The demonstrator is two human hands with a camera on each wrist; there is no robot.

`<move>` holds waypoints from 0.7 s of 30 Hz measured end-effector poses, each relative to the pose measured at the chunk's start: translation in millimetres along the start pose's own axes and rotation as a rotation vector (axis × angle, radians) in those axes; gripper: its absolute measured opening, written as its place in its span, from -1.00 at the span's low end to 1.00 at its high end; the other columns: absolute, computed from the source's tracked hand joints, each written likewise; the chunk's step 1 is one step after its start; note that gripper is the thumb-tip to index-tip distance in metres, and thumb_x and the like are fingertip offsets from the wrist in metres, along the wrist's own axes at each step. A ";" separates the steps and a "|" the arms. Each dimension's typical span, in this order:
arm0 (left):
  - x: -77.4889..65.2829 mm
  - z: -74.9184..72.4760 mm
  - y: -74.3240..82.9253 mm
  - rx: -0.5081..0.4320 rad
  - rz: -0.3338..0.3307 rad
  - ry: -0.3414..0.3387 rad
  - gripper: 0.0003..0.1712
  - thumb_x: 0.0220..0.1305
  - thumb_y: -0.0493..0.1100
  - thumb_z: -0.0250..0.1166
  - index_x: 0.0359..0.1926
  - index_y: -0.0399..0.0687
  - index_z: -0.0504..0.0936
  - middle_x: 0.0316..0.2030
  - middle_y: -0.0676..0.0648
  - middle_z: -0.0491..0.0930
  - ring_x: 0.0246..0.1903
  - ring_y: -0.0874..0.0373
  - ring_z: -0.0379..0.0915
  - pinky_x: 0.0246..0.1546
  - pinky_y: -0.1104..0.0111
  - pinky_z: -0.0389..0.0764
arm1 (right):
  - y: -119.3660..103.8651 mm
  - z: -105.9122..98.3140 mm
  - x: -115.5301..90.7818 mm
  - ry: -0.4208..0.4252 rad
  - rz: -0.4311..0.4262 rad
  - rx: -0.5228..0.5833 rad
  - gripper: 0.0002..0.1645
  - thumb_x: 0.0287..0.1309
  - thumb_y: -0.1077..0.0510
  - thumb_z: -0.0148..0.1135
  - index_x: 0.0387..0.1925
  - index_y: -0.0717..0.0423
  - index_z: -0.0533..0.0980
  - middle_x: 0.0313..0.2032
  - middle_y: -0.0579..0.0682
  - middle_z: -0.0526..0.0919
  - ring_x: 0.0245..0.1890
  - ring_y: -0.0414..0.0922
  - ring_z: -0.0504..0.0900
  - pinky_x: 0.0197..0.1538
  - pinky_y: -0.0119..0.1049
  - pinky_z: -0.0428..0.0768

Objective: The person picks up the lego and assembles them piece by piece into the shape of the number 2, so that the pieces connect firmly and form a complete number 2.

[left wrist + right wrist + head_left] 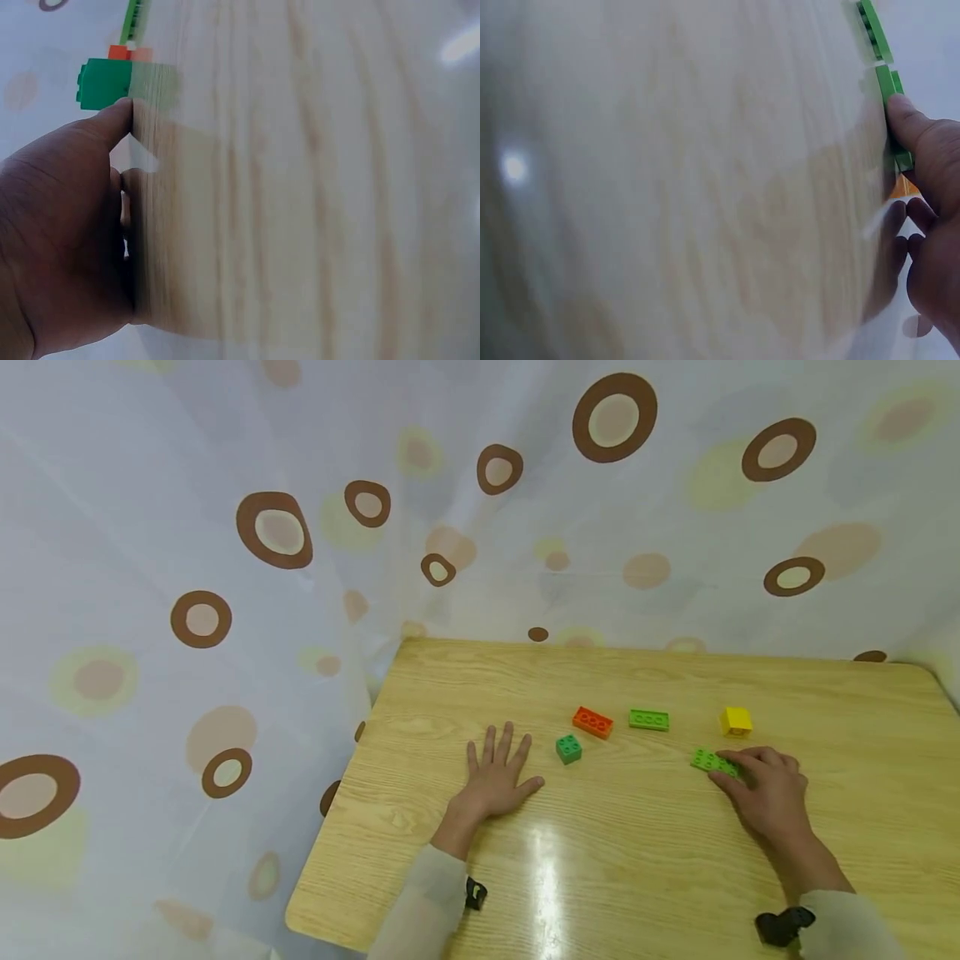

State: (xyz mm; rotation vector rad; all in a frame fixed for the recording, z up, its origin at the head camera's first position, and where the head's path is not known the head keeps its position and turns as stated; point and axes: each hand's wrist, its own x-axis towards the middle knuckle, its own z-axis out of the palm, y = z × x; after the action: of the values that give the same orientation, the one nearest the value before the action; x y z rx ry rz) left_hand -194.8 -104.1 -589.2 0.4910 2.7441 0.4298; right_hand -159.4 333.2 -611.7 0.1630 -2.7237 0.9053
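My left hand [497, 783] lies flat on the wooden table with its fingers spread, holding nothing. Just right of its fingertips is a dark green square toy brick [568, 749], studs up. My right hand [772, 789] pinches a light green toy brick [708, 761] by its right end between thumb and fingers, studs up, low at the tabletop. In the right wrist view the thumb presses along the side of this green brick [886, 86]. A yellow brick [736, 722] sits just behind the right hand.
Farther back, an orange-red brick [592, 722] and another light green brick [648, 720] lie with their hollow undersides up. The wooden table [637, 860] ends at a patterned curtain [570, 527] behind and to the left.
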 end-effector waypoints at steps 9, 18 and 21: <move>5.3 8.3 -6.1 0.002 -0.001 0.013 -0.04 0.57 0.50 -0.16 0.73 0.28 -0.28 0.67 -0.03 -0.63 0.60 -0.12 -0.86 0.48 -0.34 -0.59 | -44.6 28.7 -2.1 -0.047 -0.170 0.086 -0.61 0.19 0.19 0.57 0.06 0.13 0.73 -0.06 0.17 0.60 0.08 0.33 0.37 -0.04 0.32 0.18; 2.3 7.9 1.9 -0.047 0.001 0.062 -0.03 0.57 0.45 -0.04 0.74 0.20 -0.16 0.70 -0.10 -0.51 0.63 -0.17 -0.76 0.49 -0.36 -0.54 | -71.6 44.8 -6.2 -0.047 -0.207 0.115 -0.58 0.06 0.20 0.63 0.01 0.09 0.77 -0.10 0.09 0.63 0.08 0.24 0.40 -0.08 0.14 0.17; 0.5 1.3 10.8 -0.172 0.011 0.135 0.01 0.50 0.38 0.18 0.71 0.06 0.04 0.71 -0.16 -0.25 0.66 -0.25 -0.55 0.49 -0.39 -0.46 | -70.6 46.6 -5.7 -0.050 -0.210 0.126 -0.58 0.08 0.20 0.63 0.02 0.08 0.76 -0.09 0.08 0.63 0.08 0.23 0.40 -0.07 0.15 0.17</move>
State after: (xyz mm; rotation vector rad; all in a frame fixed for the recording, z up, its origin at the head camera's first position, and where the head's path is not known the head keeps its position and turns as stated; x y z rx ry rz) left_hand -191.7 -94.0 -586.8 0.4480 2.8002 0.7188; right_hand -150.6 249.0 -608.9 0.4921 -2.6309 1.0221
